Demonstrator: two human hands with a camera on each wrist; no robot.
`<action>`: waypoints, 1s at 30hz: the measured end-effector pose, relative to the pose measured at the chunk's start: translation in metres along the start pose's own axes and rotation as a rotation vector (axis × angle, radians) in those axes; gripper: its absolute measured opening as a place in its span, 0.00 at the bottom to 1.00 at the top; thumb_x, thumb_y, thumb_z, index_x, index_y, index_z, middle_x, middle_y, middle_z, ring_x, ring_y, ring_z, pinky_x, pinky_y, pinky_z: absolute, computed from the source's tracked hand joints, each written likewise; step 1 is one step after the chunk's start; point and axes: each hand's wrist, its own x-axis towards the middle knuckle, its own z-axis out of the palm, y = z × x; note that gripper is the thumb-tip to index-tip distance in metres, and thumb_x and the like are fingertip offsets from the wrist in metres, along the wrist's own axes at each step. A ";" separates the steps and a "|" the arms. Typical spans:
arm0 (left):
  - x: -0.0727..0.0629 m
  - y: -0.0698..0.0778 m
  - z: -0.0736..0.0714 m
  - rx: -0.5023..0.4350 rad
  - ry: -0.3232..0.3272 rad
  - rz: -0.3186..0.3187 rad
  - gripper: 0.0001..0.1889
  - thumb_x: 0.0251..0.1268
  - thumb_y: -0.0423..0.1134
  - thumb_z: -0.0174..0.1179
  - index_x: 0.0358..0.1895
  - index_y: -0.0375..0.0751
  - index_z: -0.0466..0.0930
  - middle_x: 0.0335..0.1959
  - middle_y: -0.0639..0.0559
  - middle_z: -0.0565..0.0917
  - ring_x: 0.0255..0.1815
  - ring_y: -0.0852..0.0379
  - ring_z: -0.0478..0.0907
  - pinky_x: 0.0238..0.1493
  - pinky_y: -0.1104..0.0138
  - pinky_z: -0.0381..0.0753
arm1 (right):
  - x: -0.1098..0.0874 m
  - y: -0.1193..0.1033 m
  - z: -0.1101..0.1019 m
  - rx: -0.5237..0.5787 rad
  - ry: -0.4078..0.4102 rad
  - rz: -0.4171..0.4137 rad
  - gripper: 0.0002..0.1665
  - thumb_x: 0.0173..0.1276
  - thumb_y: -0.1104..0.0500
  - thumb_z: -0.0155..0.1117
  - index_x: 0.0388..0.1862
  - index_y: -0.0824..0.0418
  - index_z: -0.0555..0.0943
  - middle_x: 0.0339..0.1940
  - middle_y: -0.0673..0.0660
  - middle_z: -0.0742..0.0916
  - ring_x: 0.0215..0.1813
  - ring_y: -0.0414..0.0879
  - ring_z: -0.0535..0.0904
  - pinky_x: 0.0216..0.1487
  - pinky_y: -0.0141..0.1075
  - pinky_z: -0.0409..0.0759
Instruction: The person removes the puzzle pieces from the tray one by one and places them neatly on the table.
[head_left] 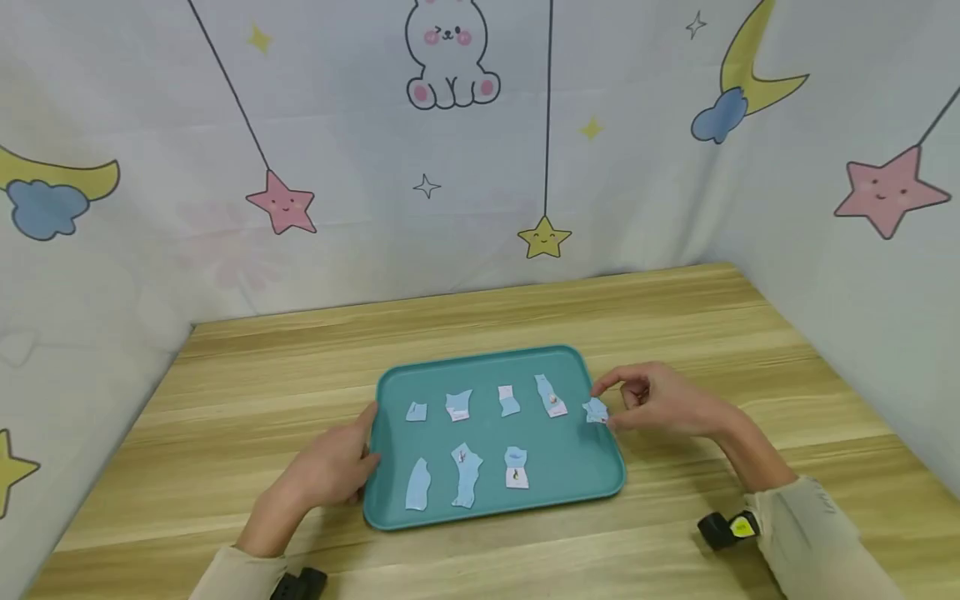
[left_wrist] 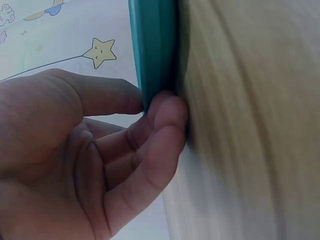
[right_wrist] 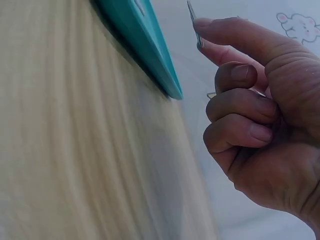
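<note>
A teal rectangular tray [head_left: 562, 467] lies on the table with torn pieces of printed light-blue and white paper in two loose rows. My left hand [head_left: 330, 467] grips the tray's left end; in the left wrist view its thumb [left_wrist: 112, 95] touches the rim while the curled fingers [left_wrist: 160, 135] reach the tray's underside. Over the tray's right end, my right hand [head_left: 663, 404] pinches a small torn paper piece [head_left: 596, 411] between thumb and index finger. Edge-on in the right wrist view, that paper [right_wrist: 192, 20] stands above the rim, with the other fingers folded toward the palm.
Several torn pieces, one of them a long slip [head_left: 551, 396], form the far row; three more, including a tall one [head_left: 467, 475], lie nearer. Beneath is a wood-grain table [head_left: 262, 383]. A white cloth [head_left: 352, 125] with cartoon prints hangs behind and at the sides.
</note>
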 end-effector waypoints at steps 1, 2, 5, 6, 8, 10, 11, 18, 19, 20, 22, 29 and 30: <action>0.000 0.000 0.000 -0.001 0.002 0.001 0.41 0.76 0.31 0.58 0.83 0.21 0.46 0.17 0.51 0.77 0.15 0.57 0.78 0.24 0.64 0.75 | 0.000 0.000 -0.002 0.004 0.015 -0.003 0.21 0.64 0.58 0.78 0.55 0.61 0.86 0.21 0.48 0.71 0.24 0.36 0.66 0.28 0.30 0.69; 0.000 -0.001 0.000 0.000 0.003 0.000 0.41 0.76 0.31 0.58 0.83 0.22 0.46 0.18 0.51 0.77 0.15 0.57 0.78 0.24 0.64 0.75 | -0.001 0.001 -0.004 0.009 0.029 -0.005 0.21 0.64 0.59 0.78 0.55 0.62 0.86 0.21 0.48 0.71 0.24 0.36 0.66 0.28 0.30 0.68; -0.002 -0.001 0.000 0.011 0.006 -0.005 0.41 0.75 0.31 0.59 0.83 0.22 0.47 0.18 0.51 0.78 0.15 0.57 0.78 0.24 0.64 0.75 | -0.002 0.002 -0.010 0.024 0.063 -0.008 0.22 0.64 0.61 0.78 0.56 0.64 0.85 0.21 0.48 0.70 0.23 0.36 0.64 0.27 0.30 0.67; -0.002 -0.001 -0.001 0.015 0.006 -0.007 0.41 0.75 0.31 0.59 0.83 0.22 0.47 0.18 0.51 0.78 0.15 0.57 0.78 0.24 0.64 0.75 | -0.002 0.004 -0.012 0.027 0.074 -0.008 0.22 0.65 0.61 0.78 0.56 0.64 0.85 0.21 0.48 0.70 0.23 0.36 0.63 0.26 0.31 0.66; -0.002 -0.002 -0.002 0.022 0.004 -0.011 0.40 0.76 0.31 0.59 0.83 0.22 0.48 0.18 0.52 0.78 0.15 0.57 0.78 0.24 0.64 0.75 | -0.003 0.006 -0.015 0.034 0.094 -0.005 0.22 0.65 0.62 0.77 0.56 0.65 0.84 0.21 0.48 0.70 0.22 0.36 0.63 0.25 0.31 0.65; -0.003 -0.002 -0.002 0.030 0.002 -0.012 0.40 0.76 0.31 0.59 0.83 0.22 0.48 0.18 0.52 0.78 0.15 0.58 0.78 0.24 0.64 0.75 | -0.002 0.008 -0.018 0.033 0.109 -0.002 0.22 0.65 0.62 0.77 0.57 0.65 0.84 0.21 0.48 0.70 0.22 0.36 0.62 0.25 0.31 0.64; -0.003 -0.002 -0.003 0.032 0.002 -0.009 0.41 0.76 0.31 0.59 0.83 0.22 0.48 0.18 0.52 0.78 0.15 0.58 0.78 0.24 0.64 0.75 | -0.002 0.009 -0.019 0.029 0.113 0.001 0.22 0.65 0.62 0.77 0.57 0.65 0.84 0.21 0.48 0.69 0.22 0.36 0.62 0.25 0.31 0.64; -0.005 -0.003 -0.003 0.026 -0.003 -0.029 0.41 0.75 0.31 0.60 0.83 0.24 0.49 0.19 0.52 0.78 0.16 0.57 0.78 0.24 0.63 0.74 | 0.003 0.014 -0.029 0.006 0.109 0.031 0.23 0.64 0.62 0.77 0.58 0.65 0.84 0.20 0.47 0.69 0.22 0.36 0.63 0.26 0.31 0.66; -0.005 -0.003 -0.003 0.024 -0.002 -0.030 0.41 0.75 0.31 0.60 0.83 0.23 0.49 0.19 0.52 0.79 0.16 0.57 0.78 0.24 0.63 0.74 | 0.004 0.015 -0.030 -0.008 0.111 0.034 0.23 0.64 0.62 0.77 0.58 0.64 0.84 0.20 0.47 0.69 0.22 0.36 0.63 0.26 0.31 0.66; -0.005 -0.003 -0.003 0.023 -0.001 -0.031 0.41 0.75 0.31 0.60 0.83 0.23 0.49 0.19 0.52 0.79 0.17 0.57 0.78 0.24 0.63 0.74 | 0.006 0.015 -0.032 -0.019 0.112 0.038 0.23 0.64 0.62 0.77 0.57 0.63 0.84 0.19 0.46 0.69 0.22 0.36 0.64 0.27 0.31 0.67; -0.005 -0.003 -0.004 0.021 0.000 -0.035 0.40 0.75 0.31 0.60 0.83 0.24 0.50 0.20 0.52 0.79 0.17 0.57 0.78 0.24 0.63 0.74 | 0.009 0.016 -0.035 -0.046 0.113 0.042 0.22 0.65 0.61 0.77 0.57 0.62 0.85 0.19 0.46 0.69 0.22 0.36 0.64 0.27 0.32 0.67; -0.005 -0.004 -0.004 0.028 0.008 -0.031 0.40 0.74 0.32 0.60 0.83 0.24 0.51 0.18 0.53 0.79 0.16 0.57 0.78 0.23 0.63 0.74 | 0.023 0.022 -0.044 -0.099 0.108 0.088 0.23 0.66 0.56 0.77 0.60 0.57 0.85 0.19 0.47 0.69 0.23 0.39 0.64 0.27 0.32 0.65; -0.005 -0.004 -0.004 0.032 0.010 -0.029 0.40 0.74 0.32 0.60 0.83 0.24 0.51 0.18 0.53 0.79 0.16 0.57 0.78 0.23 0.63 0.73 | 0.024 0.024 -0.044 -0.097 0.107 0.090 0.24 0.66 0.56 0.77 0.60 0.57 0.85 0.19 0.47 0.68 0.23 0.39 0.64 0.28 0.33 0.65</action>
